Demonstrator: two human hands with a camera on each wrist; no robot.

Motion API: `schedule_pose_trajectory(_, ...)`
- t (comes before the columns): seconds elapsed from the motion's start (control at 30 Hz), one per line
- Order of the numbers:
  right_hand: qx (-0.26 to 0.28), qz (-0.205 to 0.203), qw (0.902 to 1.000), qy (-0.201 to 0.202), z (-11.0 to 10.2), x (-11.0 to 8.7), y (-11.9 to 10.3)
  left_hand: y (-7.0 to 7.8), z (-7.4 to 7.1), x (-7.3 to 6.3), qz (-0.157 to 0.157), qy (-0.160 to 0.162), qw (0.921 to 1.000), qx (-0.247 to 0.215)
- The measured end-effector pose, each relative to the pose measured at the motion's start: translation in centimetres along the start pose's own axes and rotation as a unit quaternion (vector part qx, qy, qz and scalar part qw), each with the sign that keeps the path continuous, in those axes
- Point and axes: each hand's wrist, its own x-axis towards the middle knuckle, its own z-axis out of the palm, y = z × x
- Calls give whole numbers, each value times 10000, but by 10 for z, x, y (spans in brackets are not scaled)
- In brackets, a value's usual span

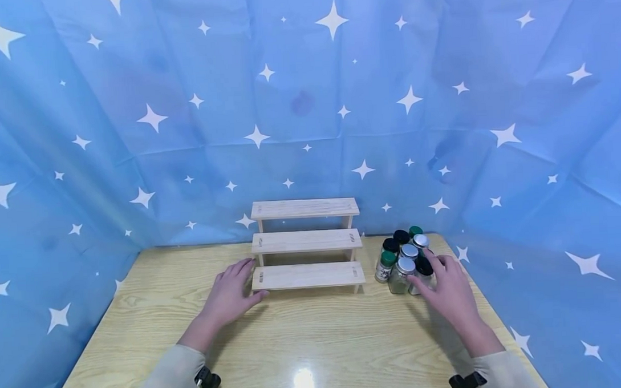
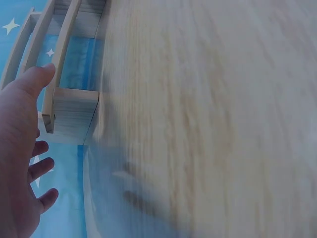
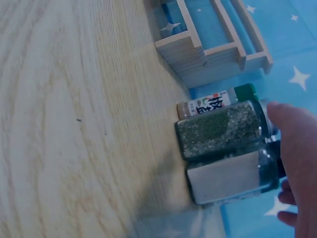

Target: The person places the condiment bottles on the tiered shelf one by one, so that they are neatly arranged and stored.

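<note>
Standing level at the back of the pale wood-grain bench (image 1: pixel 320 336), here's the light three-tier wooden rack (image 1: pixel 307 241), its steps rising toward the blue star-print cloth (image 1: pixel 307 97) — stepped that way, I'd judge, so no tier hides the one behind. At its left end, the left hand (image 1: pixel 229 294): thumb and fingers spread wide, nothing held, thumb by the front corner of the lowest tier. Touching or just beside? Can't tell. It's a spot that would suit steadying the frame.

Over to the right, well stocked: jars packed side by side, upright, lids topmost, probably bunched to save room and stay within reach. In front, a small green-capped jar with a printed label (image 3: pixel 215 103), then a clear glass jar of green-flecked seasoning (image 3: pixel 220 130) under a silver lid, then a black-lidded glass jar with pale contents (image 3: pixel 225 177). And the right hand (image 1: pixel 452 292) — wide too, arched at the lids, thumb by the silver one, no firm grip showing.
</note>
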Motion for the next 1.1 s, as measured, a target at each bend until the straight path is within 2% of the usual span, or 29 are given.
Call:
schedule_pose_trajectory(0.23, 517, 349, 9980, 23, 6, -6, 1, 3, 0, 4, 29, 102, 9996, -251)
schedule_pose_trajectory(0.53, 843, 609, 9945, 131, 15, -8, 5, 1, 3, 9, 28, 109, 9991, -397)
schedule_pose_trajectory(0.77, 1171, 822, 9895, 219, 21, -7, 7, -3, 2, 12, -247, -136, 9935, -1105)
schedule_pose_trajectory(0.87, 1684, 1203, 9781, 205, 22, -8, 6, -2, 1, 13, -401, -205, 9897, -1358)
schedule_pose_trajectory(1.0, 2491, 1823, 9508, 247, 24, -7, 5, -2, -1, 15, -440, -237, 9885, -1426)
schedule_pose_trajectory(1.1, 2830, 2159, 9341, 287, 24, -7, 5, -2, -2, 15, -414, -214, 9891, -1394)
